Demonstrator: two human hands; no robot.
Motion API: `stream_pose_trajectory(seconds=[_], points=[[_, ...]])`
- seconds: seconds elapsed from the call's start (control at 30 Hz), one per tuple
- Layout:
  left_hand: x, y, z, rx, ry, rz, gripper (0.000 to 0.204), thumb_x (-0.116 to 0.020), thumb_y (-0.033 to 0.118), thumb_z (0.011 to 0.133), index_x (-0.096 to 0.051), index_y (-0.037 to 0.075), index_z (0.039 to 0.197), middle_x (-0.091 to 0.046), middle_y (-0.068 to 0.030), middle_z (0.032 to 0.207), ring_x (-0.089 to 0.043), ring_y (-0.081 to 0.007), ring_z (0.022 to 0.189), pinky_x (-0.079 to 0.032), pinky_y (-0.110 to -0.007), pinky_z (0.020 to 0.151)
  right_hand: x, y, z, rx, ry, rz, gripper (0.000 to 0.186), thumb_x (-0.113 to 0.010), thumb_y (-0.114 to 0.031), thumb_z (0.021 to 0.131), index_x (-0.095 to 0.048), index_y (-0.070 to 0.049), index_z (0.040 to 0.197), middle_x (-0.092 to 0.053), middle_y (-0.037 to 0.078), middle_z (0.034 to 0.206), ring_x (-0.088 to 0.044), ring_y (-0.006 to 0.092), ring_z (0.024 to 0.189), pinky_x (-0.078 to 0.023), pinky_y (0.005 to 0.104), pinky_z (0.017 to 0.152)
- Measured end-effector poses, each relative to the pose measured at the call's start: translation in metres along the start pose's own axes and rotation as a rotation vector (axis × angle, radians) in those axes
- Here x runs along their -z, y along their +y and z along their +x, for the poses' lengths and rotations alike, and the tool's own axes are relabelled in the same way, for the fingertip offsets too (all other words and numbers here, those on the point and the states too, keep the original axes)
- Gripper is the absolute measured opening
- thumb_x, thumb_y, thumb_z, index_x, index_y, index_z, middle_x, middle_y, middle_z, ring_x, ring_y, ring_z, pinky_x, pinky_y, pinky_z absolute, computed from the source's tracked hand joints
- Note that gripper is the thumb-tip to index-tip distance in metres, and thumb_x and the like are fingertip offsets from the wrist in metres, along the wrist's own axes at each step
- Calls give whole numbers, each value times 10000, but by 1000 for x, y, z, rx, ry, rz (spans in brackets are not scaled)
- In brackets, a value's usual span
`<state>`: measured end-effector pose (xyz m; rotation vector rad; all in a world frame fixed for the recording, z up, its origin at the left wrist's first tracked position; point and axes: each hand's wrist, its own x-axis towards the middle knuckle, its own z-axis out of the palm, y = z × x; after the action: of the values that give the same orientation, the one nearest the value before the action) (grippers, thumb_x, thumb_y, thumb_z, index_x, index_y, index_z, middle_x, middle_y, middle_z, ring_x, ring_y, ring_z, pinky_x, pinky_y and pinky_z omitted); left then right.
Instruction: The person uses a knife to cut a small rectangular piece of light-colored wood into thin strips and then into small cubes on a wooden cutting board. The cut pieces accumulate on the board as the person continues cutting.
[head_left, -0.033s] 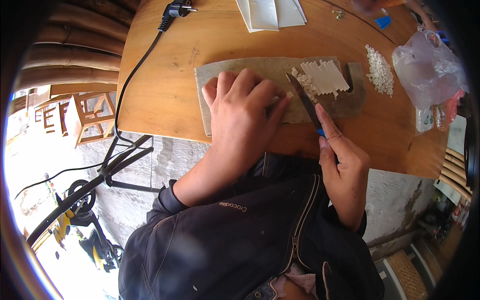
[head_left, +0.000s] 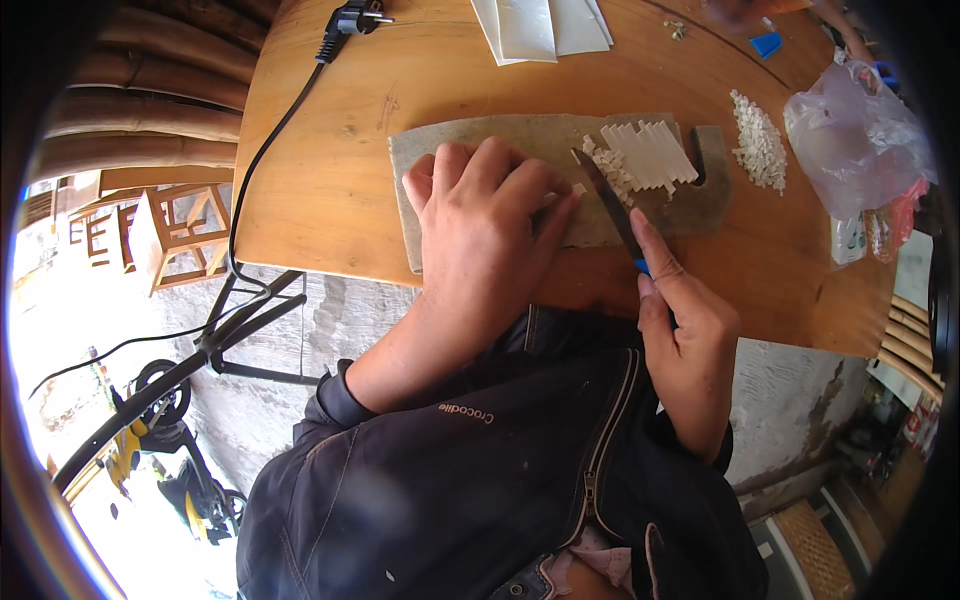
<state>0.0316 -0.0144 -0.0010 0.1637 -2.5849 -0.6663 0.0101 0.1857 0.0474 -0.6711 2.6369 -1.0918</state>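
No clear movement is seen since the earlier frame; both hands and the knife are held in much the same place. At upper centre, a white strip [head_left: 579, 189] is pinched in the curled fingers of the left hand [head_left: 490, 220], with little more than its end exposed. The knife [head_left: 612, 205] is gripped by the right hand [head_left: 690, 320], forefinger laid along it, just beside the chopped bits [head_left: 612, 165] and the row of strips [head_left: 650, 155] on the board [head_left: 700, 215]. For even cuts, the strip is best kept flat, fingertips tucked back and the blade held square; whether the edge touches the board cannot be told.
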Motion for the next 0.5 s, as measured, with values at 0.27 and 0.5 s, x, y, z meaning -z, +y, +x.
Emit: stream_pose_trajectory(seconds=[0.27, 0.5], points=[[4, -2, -12, -177, 14, 50, 260, -746, 176, 796, -753, 175, 1056, -634, 21, 1044, -564, -240, 1049, -376, -483, 976, -2, 2, -3, 21, 8, 16, 641, -581, 158, 901, -630, -146, 1463, -587, 206, 816, -515, 202, 663, -487, 294, 681], [3, -3, -18, -198, -21, 82, 365, -708, 193, 810, -752, 161, 1171, -627, 19, 1093, -558, -233, 1062, -368, -493, 992, -5, -1, -2, 29, -19, -44, 661, -599, 147, 895, -622, -171, 1474, -445, 165, 735, -442, 238, 616, -463, 318, 633]])
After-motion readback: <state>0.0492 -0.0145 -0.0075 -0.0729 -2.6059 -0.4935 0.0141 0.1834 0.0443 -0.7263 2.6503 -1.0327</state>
